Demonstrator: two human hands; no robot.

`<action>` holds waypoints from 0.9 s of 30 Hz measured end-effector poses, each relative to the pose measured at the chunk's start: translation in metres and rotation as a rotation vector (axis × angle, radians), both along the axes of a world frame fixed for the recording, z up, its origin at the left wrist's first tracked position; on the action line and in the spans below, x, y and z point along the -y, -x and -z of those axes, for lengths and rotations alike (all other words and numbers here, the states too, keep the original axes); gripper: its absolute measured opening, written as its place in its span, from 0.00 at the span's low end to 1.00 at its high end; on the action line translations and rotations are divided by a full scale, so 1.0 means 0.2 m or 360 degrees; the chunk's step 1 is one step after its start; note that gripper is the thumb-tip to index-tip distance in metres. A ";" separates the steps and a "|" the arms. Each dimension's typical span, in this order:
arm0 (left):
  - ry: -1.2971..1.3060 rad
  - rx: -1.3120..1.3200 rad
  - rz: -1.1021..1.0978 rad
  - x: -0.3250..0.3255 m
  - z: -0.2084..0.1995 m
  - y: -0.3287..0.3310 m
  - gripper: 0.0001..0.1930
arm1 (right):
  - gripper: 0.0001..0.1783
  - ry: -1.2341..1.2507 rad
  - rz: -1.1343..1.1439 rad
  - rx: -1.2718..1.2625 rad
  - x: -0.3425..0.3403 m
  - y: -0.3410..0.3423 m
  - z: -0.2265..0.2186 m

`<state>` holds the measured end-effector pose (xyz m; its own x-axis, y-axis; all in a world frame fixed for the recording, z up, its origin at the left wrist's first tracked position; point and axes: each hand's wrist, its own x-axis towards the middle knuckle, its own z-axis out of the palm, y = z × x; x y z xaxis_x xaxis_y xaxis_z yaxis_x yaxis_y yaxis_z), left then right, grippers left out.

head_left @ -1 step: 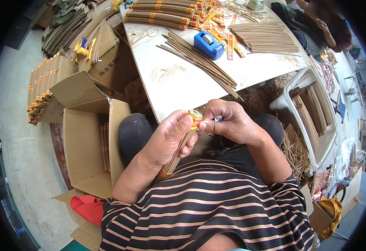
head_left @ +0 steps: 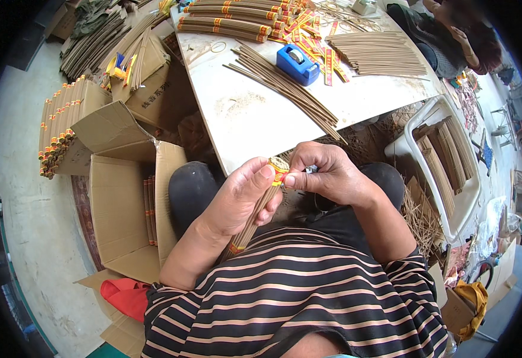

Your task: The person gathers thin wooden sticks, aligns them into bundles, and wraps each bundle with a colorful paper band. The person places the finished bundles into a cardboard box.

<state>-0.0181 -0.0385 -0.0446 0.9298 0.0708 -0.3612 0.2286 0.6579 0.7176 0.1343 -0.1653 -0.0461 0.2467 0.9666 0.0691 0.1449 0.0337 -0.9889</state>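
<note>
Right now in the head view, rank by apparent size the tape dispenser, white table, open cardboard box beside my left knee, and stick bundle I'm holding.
1. White table
2. Open cardboard box
3. Stick bundle and tape dispenser, unranked: the bundle looks longer, but it's nearer the camera and partly covered by your left hand.

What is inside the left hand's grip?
The left hand holds a bundle of thin brown sticks; its pale tips and red-and-yellow upper band show. The hand covers the bundle's palm side, which cannot be seen.
</note>
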 end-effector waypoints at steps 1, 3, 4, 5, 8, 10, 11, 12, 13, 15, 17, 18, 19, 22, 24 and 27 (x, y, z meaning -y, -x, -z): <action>0.0037 0.0008 0.0024 0.00 0.00 0.00 0.21 | 0.11 -0.0034 -0.0006 -0.0005 0.00 0.00 0.01; 0.0101 0.0044 0.0074 -0.01 0.00 0.00 0.21 | 0.11 -0.0082 -0.0028 -0.0047 0.00 -0.01 0.04; 0.0127 0.0072 0.0098 -0.01 0.01 -0.01 0.21 | 0.11 -0.0097 -0.0047 -0.0084 -0.01 -0.02 0.06; 0.0153 0.0101 0.0122 -0.02 0.02 -0.01 0.22 | 0.11 -0.0111 -0.0065 -0.0121 -0.01 -0.02 0.07; 0.0286 0.0121 0.0198 -0.03 0.03 -0.02 0.22 | 0.11 -0.0178 -0.0099 -0.0215 -0.03 -0.02 0.09; 0.0361 0.0144 0.0234 -0.03 0.05 -0.02 0.22 | 0.10 -0.0081 -0.0116 -0.0315 -0.02 -0.03 0.10; 0.0397 0.0155 0.0253 -0.04 0.06 -0.02 0.22 | 0.10 -0.0033 -0.0123 -0.0365 -0.02 -0.03 0.10; 0.0399 0.0153 0.0253 -0.04 0.05 -0.02 0.22 | 0.10 -0.0012 -0.0107 -0.0362 -0.02 -0.03 0.09; 0.0400 0.0148 0.0256 -0.03 0.05 -0.03 0.22 | 0.10 0.0006 -0.0086 -0.0362 -0.02 -0.03 0.09; 0.0417 0.0162 0.0280 -0.03 0.04 -0.03 0.22 | 0.11 -0.0001 -0.0076 -0.0369 -0.02 -0.04 0.09; 0.0449 0.0200 0.0322 -0.03 0.05 -0.03 0.22 | 0.12 -0.0052 -0.0095 -0.0386 -0.02 -0.04 0.12; 0.0489 0.0221 0.0360 -0.03 0.05 -0.04 0.23 | 0.12 -0.0053 -0.0093 -0.0388 -0.02 -0.04 0.12; 0.0527 0.0239 0.0395 -0.03 0.05 -0.04 0.23 | 0.13 -0.0056 -0.0093 -0.0392 -0.02 -0.05 0.13; 0.0637 0.0286 0.0460 -0.02 0.07 -0.03 0.23 | 0.14 -0.0106 -0.0068 -0.0443 -0.03 -0.03 0.07; 0.0696 0.0295 0.0468 -0.01 0.07 -0.04 0.24 | 0.16 -0.0215 -0.0133 -0.0362 -0.03 -0.04 0.08; 0.0903 0.0370 0.0560 0.00 0.10 -0.05 0.24 | 0.16 -0.0408 -0.0250 -0.0289 -0.03 -0.05 0.13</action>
